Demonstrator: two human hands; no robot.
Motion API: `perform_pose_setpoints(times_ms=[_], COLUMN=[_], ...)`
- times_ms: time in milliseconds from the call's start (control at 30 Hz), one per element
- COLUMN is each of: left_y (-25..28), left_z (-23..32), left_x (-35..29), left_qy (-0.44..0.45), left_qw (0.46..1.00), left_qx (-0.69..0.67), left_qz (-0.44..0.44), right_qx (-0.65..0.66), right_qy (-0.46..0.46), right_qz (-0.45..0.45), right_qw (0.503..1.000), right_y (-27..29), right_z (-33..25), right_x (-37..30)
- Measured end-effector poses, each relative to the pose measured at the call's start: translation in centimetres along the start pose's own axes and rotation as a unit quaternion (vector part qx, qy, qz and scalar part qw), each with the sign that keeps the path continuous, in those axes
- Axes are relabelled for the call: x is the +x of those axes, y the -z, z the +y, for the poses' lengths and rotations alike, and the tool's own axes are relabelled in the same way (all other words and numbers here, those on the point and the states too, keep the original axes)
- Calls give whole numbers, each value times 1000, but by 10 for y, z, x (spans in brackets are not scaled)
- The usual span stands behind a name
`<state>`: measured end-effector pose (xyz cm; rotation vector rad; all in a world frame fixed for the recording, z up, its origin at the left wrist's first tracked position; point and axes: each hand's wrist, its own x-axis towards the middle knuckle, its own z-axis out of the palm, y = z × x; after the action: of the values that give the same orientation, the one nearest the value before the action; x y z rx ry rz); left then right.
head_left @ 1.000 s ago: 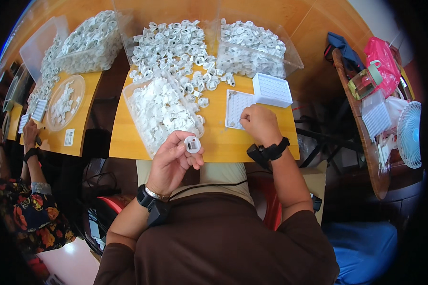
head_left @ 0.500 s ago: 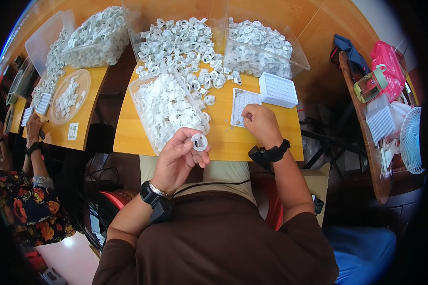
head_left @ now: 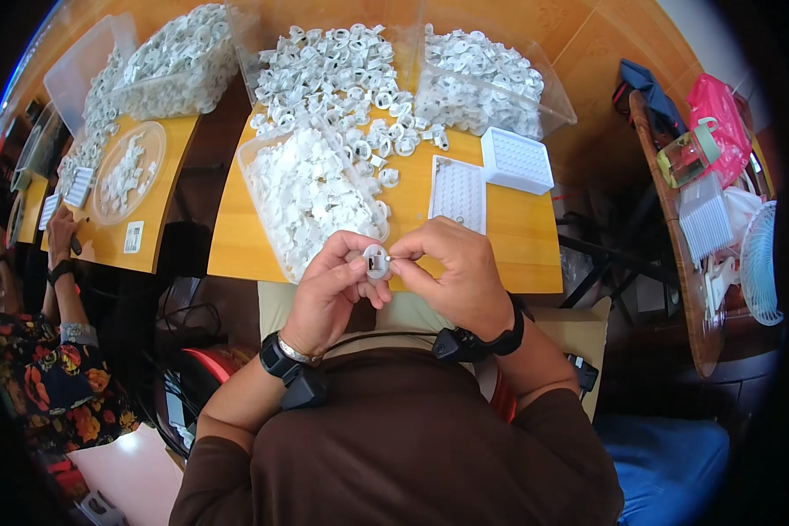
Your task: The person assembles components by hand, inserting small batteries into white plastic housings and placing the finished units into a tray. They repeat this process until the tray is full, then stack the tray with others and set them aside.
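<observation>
My left hand point(head_left: 333, 279) grips a round white plastic part point(head_left: 377, 261) between thumb and fingers, its face with a dark slot turned up. My right hand point(head_left: 454, 261) is closed in a pinch at the right edge of that part. What its fingertips hold is too small to make out. Both hands are above the table's near edge. Just beyond them, to the right, lies a flat white tray point(head_left: 458, 188) with rows of small round spots. To the left, a clear tub point(head_left: 252, 167) is heaped with small white pieces.
A white block-shaped box point(head_left: 519, 163) stands beyond the tray. Loose ring-shaped parts point(head_left: 324, 74) spread over the table's back, beside a full clear bin point(head_left: 535, 110). At far left, a co-worker's hand point(head_left: 61, 232) rests by another table. A side table point(head_left: 666, 206) stands right.
My right hand has left the flat tray and come toward me and left, meeting the round part. My left hand still holds that part in nearly the same place.
</observation>
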<state>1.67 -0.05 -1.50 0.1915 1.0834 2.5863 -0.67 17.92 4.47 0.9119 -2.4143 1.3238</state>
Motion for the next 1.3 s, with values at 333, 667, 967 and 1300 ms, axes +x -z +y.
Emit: perform_pose_setpoints(times_ms=[333, 667, 967, 1300], left_y=[-2, -2, 3, 4], left_z=[-3, -5, -12, -11], left_x=[-4, -4, 2, 3], left_qy=[30, 84, 59, 51], left_qw=[996, 994, 998, 998], left_qx=[78, 63, -7, -17], left_qz=[19, -14, 0, -11], right_qx=[-43, 199, 13, -295], right_qy=[41, -239, -230, -170], right_qz=[-39, -135, 55, 2], right_qw=[997, 941, 972, 940], right_y=[-9, 2, 44, 32], right_z=[3, 30, 74, 111], right_x=[-2, -9, -29, -26])
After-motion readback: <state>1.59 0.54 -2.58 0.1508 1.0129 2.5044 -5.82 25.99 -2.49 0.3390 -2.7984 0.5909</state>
